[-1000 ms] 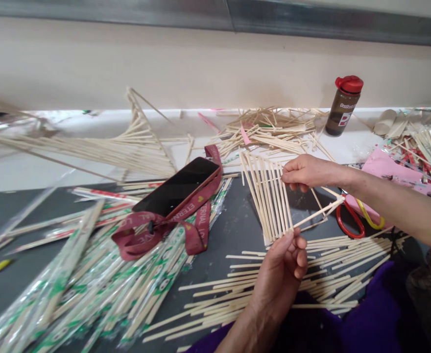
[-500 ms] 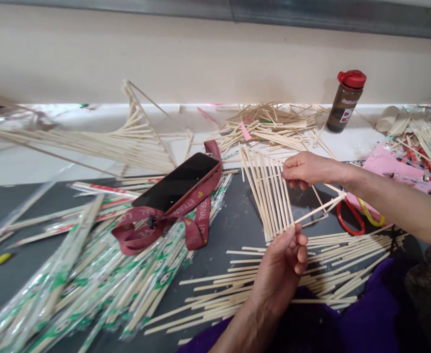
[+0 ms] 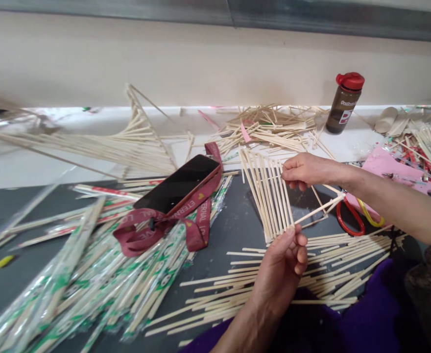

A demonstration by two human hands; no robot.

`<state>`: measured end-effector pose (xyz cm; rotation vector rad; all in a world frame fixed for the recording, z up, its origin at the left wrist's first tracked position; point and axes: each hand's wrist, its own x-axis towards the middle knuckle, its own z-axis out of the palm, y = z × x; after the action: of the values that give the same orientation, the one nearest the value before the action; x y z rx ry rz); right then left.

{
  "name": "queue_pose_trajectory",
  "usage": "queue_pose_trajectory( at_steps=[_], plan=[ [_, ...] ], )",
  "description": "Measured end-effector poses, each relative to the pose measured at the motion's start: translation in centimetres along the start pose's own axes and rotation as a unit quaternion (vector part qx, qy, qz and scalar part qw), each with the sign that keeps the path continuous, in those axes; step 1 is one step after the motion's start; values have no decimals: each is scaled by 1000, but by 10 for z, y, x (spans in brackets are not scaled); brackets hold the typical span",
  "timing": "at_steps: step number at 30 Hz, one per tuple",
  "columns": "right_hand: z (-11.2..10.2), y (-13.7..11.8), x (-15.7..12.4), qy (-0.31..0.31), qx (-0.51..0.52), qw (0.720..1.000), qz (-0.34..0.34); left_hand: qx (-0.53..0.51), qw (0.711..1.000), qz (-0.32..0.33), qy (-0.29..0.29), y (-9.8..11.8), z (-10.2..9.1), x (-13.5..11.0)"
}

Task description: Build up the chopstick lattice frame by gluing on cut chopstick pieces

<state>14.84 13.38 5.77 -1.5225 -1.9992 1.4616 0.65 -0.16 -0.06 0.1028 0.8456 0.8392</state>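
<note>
A flat panel of pale wooden sticks joined side by side is held up over the dark table. My left hand pinches the panel's near lower edge, fingers closed. My right hand grips its far right edge, fingers curled shut. A single stick juts out to the right from the panel's lower corner. Loose bare sticks lie in a heap just under my left hand.
A phone with a maroon lanyard rests on wrapped chopsticks at left. Red-handled scissors and pink paper lie at right. A brown bottle with a red cap stands on the white ledge beside more stick piles.
Both hands keep their hold on the stick panel. The view shifted slightly; nothing on the table moved.
</note>
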Motion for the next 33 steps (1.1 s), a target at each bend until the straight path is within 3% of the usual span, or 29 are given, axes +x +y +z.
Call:
queue_pose_trajectory(
  at_steps=[22,33],
  plan=[
    [-1,-1,-1,30,-10,1000,2,-35,999,-6,-33,1,1,0],
    [-1,-4,-2,13,-23,999,20,-31,999,13,-29,-3,-1,2]
  ],
)
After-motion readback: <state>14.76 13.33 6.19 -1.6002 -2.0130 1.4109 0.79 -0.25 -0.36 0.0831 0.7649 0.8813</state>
